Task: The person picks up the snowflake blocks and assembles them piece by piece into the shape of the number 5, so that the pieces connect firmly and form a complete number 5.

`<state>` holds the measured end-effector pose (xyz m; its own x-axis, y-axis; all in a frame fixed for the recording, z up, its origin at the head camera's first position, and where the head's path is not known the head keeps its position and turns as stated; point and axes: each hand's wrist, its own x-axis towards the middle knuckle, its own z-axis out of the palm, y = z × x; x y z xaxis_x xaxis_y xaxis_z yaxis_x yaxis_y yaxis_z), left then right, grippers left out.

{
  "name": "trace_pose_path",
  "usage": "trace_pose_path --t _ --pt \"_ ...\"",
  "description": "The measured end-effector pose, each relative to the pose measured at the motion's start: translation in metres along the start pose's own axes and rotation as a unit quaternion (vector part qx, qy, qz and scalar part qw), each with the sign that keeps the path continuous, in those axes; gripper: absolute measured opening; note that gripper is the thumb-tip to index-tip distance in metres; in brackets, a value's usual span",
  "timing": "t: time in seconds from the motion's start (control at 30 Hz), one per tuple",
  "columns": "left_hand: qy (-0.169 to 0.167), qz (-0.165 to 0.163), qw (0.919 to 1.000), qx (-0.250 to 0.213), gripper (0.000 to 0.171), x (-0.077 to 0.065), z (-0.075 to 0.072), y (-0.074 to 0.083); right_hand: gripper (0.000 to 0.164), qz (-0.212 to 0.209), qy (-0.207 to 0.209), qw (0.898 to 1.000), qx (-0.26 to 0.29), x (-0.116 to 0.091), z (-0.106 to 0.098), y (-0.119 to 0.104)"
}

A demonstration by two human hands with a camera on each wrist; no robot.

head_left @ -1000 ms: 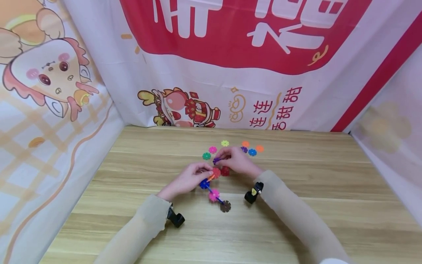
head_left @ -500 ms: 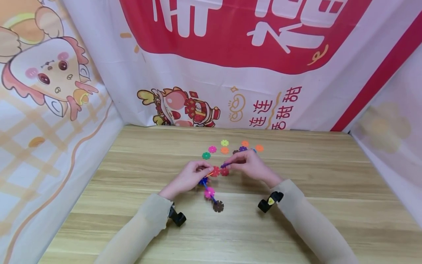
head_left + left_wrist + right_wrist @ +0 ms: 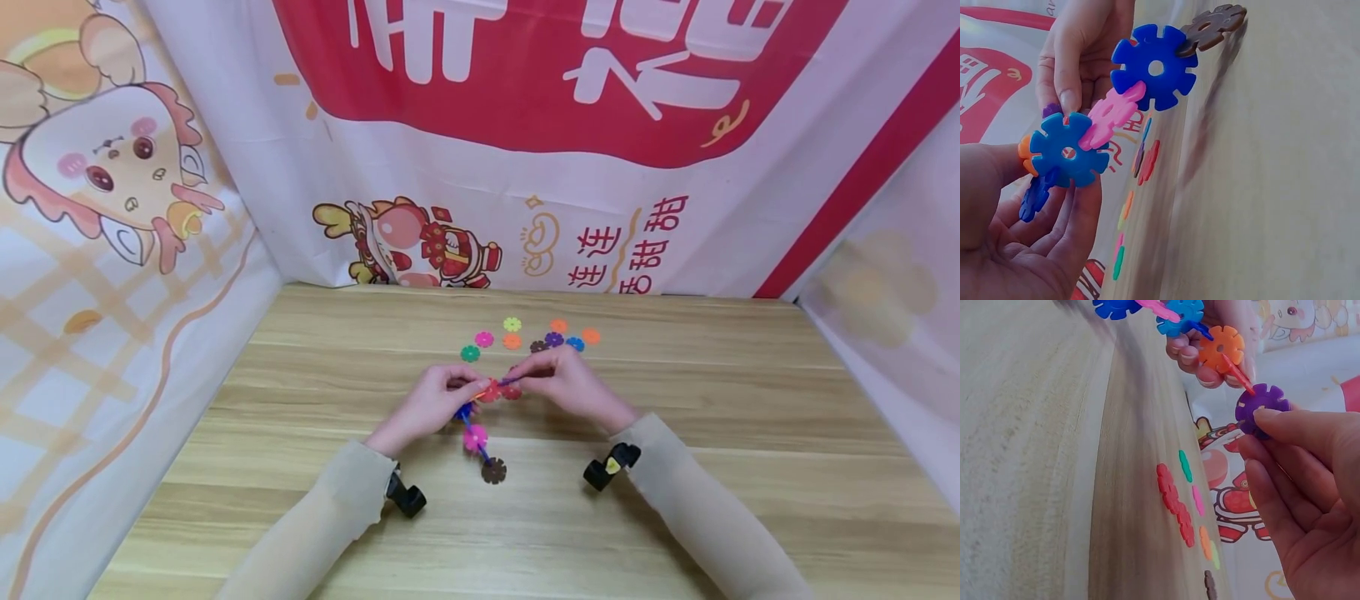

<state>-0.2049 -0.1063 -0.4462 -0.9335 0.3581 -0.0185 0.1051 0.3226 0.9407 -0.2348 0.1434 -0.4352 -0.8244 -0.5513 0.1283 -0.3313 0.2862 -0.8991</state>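
Note:
My left hand (image 3: 431,408) pinches a chain of notched plastic snowflake discs by its orange disc (image 3: 1221,349). From there the chain hangs through a dark blue disc (image 3: 1036,199), a light blue one (image 3: 1054,140), a pink one (image 3: 1110,117) and a blue one (image 3: 1155,50) to a brown end disc (image 3: 1210,30). On the other side a red disc (image 3: 1239,375) sticks out of the orange one, seen edge-on. Between thumb and fingers my right hand (image 3: 570,385) pinches a purple disc (image 3: 1262,403), whose edge meets the red disc; how deep the notches engage cannot be told.
Loose discs lie behind the hands on the wooden table (image 3: 675,517): green (image 3: 470,353), pink (image 3: 484,339), yellow (image 3: 512,323), a blue one (image 3: 575,343) and several others. Red discs (image 3: 1175,503) lie nearer. Printed cloth (image 3: 450,167) walls the back and sides.
My right hand has drawn back from the loose discs with the purple disc and brought it to the red disc. The hanging end of the chain has swung slightly left.

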Motion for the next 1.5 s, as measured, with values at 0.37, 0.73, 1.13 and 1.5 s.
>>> trace_pose_path --t 0.37,0.73,1.13,1.5 --pt "0.02 0.012 0.9997 0.006 0.012 -0.001 0.004 0.0 0.011 -0.068 -0.02 0.997 -0.031 0.001 0.003 -0.002" --pt "0.028 0.015 0.9995 -0.009 0.015 0.001 0.001 0.001 0.019 -0.039 0.002 0.998 -0.057 0.007 0.005 -0.001" --pt "0.034 0.014 0.9993 -0.005 0.013 -0.002 -0.006 -0.002 0.033 0.051 0.002 0.995 -0.084 0.057 0.005 0.025" --pt "0.03 0.02 0.9993 -0.01 0.016 -0.003 -0.006 -0.001 0.031 0.038 -0.01 0.987 -0.158 0.1 0.029 0.035"
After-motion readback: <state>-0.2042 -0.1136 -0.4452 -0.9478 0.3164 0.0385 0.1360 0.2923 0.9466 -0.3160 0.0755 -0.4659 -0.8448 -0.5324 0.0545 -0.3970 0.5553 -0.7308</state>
